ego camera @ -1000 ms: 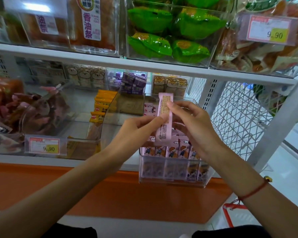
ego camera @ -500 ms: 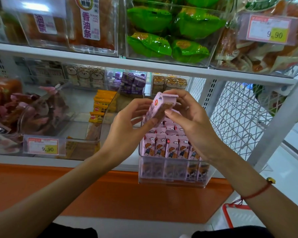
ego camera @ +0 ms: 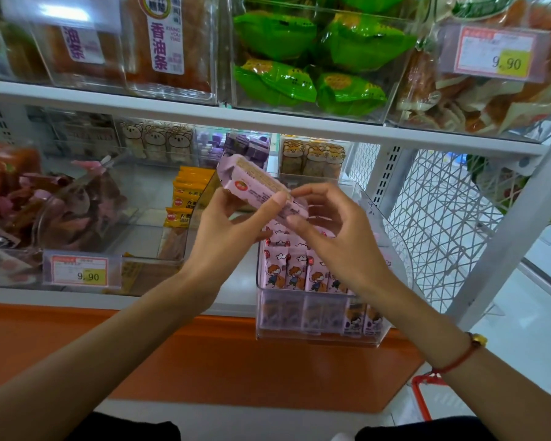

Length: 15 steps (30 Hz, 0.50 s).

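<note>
A pink snack packet point(ego camera: 255, 183) is held tilted above a clear plastic bin point(ego camera: 318, 335) at the front of the lower shelf. My left hand point(ego camera: 226, 230) grips the packet from below, thumb pressed on its upper face. My right hand point(ego camera: 328, 230) pinches the packet's right end with curled fingers. The bin is packed with several upright pink packets point(ego camera: 296, 272) printed with a cartoon child; my right hand hides part of them.
A white shelf board point(ego camera: 268, 119) runs just above the hands. Yellow packets point(ego camera: 185, 202) sit in a clear bin to the left, a 9.90 price tag point(ego camera: 81, 272) at the shelf front. A white wire mesh side panel point(ego camera: 442, 224) stands right; a red basket frame point(ego camera: 423, 396) is lower right.
The packet went from upright to lying tilted, its far end pointing up-left. Both hands shifted slightly upward and my right hand moved to the packet's right end.
</note>
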Each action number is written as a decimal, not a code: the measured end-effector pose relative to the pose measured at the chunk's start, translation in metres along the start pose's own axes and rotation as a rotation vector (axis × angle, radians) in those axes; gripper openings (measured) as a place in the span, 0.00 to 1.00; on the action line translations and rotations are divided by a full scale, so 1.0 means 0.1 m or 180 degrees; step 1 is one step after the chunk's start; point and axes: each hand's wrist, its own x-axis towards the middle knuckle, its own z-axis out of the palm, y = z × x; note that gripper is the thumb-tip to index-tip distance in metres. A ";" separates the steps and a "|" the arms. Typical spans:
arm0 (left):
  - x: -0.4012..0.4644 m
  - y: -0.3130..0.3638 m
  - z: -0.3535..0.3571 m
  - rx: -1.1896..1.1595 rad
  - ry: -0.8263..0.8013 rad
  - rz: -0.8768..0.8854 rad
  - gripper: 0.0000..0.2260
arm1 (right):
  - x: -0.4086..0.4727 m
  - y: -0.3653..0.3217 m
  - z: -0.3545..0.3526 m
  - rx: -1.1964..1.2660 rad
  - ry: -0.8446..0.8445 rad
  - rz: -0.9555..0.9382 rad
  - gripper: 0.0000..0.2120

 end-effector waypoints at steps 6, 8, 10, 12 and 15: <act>0.04 0.07 -0.08 -0.0524 -0.0108 -0.0163 0.16 | 0.04 0.04 -0.04 0.1255 -0.0537 0.1185 0.09; 0.02 0.07 -0.06 -0.0451 0.0145 -0.0173 0.19 | 0.04 0.03 -0.05 0.1114 -0.0632 0.1206 0.18; 0.01 0.07 -0.05 -0.0379 0.0432 -0.0349 0.23 | 0.03 0.01 -0.04 0.0734 -0.0634 0.1114 0.24; 0.01 0.07 -0.05 -0.0247 0.0613 -0.0575 0.26 | 0.03 0.01 -0.03 0.0799 -0.0559 0.1235 0.19; 0.01 0.07 -0.07 -0.0253 0.0602 -0.0816 0.21 | 0.06 0.02 -0.05 0.1304 -0.0545 0.1635 0.13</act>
